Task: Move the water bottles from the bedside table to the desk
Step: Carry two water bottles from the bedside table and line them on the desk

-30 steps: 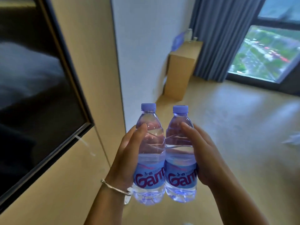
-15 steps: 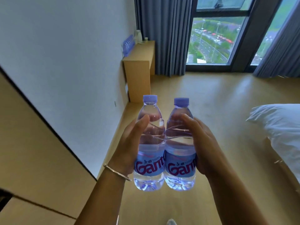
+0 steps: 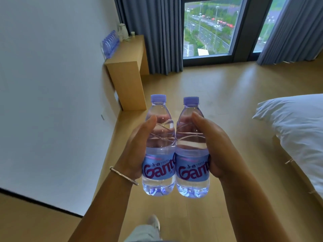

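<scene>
Two clear water bottles with pale purple caps and blue labels stand upright side by side in front of me, touching each other. My left hand (image 3: 134, 149) grips the left bottle (image 3: 159, 170) round its middle, thumb on the near side. My right hand (image 3: 213, 145) grips the right bottle (image 3: 192, 172) the same way. The wooden desk (image 3: 127, 67) stands ahead against the left wall, by the curtain. Several more bottles (image 3: 110, 42) are lined up along its wall side.
A white kettle (image 3: 121, 31) and a small cup (image 3: 132, 33) stand at the desk's far end. A bed with a white pillow (image 3: 297, 130) fills the right side. Open wooden floor (image 3: 218, 95) lies between me and the desk. Grey curtains frame the window.
The view has swung right, away from the dark panel and wooden wall, toward the desk and window. The desk looks closer. Both hands keep the same hold on the bottles.
</scene>
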